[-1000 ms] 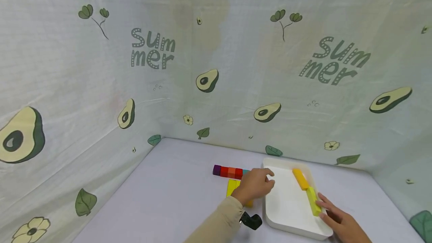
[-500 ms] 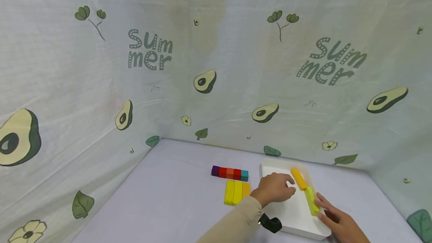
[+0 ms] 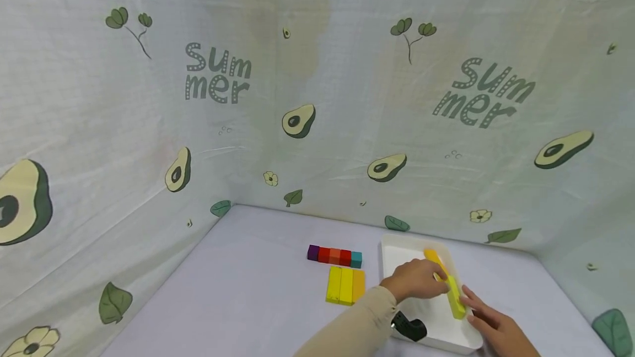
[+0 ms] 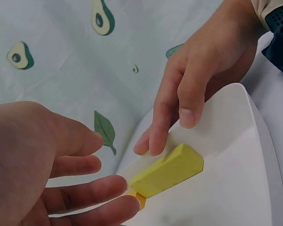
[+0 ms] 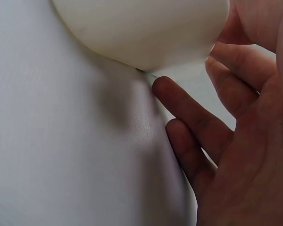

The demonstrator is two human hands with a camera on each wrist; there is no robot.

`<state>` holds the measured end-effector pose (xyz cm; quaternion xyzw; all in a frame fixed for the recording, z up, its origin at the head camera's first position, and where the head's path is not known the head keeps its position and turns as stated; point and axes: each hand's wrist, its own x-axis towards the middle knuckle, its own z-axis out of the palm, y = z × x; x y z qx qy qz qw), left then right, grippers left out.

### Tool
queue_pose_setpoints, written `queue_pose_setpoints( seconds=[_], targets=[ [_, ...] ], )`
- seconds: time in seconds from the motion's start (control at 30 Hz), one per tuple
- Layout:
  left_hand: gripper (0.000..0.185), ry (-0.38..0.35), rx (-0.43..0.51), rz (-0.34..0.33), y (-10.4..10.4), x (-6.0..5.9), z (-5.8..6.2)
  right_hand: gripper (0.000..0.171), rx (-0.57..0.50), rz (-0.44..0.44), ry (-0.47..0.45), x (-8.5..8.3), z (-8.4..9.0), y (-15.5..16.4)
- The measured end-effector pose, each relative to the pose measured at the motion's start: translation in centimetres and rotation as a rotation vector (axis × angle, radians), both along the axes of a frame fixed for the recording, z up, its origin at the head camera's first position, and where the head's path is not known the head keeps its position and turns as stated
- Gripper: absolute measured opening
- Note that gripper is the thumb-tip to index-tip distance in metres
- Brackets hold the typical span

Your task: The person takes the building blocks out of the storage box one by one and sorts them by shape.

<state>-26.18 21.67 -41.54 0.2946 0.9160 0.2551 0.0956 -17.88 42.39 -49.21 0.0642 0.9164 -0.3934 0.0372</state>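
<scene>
A white tray [image 3: 397, 248] lies on the pale tabletop at the right. Inside it, end to end, are an orange block [image 3: 430, 256] and a yellow-green block [image 3: 456, 297]. My left hand [image 3: 436, 280] reaches across the tray with loosely spread fingers. Its fingertips [image 4: 118, 209] are at the orange block's end [image 4: 139, 199], gripping nothing. My right hand [image 3: 471, 310] is at the tray's near right rim. Its straight fingers [image 4: 155, 136] touch the yellow-green block [image 4: 172, 169]. The right wrist view shows the tray's outer wall [image 5: 146, 28] beside relaxed fingers [image 5: 188, 122].
Left of the tray lie a row of small cubes [image 3: 334, 255], purple, red, orange and teal, and three yellow and orange bars [image 3: 345, 285] side by side. Avocado-print cloth walls [image 3: 297, 120] close the table at the back, left and right.
My left hand has moved right, from over the bars on the table across the tray to the orange block. The right hand has stayed by the yellow-green block.
</scene>
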Motion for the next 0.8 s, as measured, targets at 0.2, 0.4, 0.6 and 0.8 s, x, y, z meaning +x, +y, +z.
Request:
queue_pose_setpoints(
  seconds=[0.2, 0.4, 0.6, 0.8],
  targets=[
    [0.02, -0.007, -0.008, -0.01, 1.0, 0.1, 0.0, 0.06, 0.005, 0.001, 0.001, 0.0, -0.1, 0.2],
    [0.026, -0.013, -0.029, -0.014, 2.4, 0.1, -0.6, 0.059, 0.009, -0.002, 0.012, -0.2, 0.0, 0.7],
    [0.027, -0.048, -0.028, 0.025, 2.7, -0.2, -1.2, 0.061, -0.016, 0.01, 0.002, -0.3, 0.1, 0.5],
    [0.027, -0.115, -0.014, 0.083, 2.4, -0.7, -1.6, 0.062, 0.001, 0.048, 0.004, -0.5, 0.5, 0.0]
  ],
)
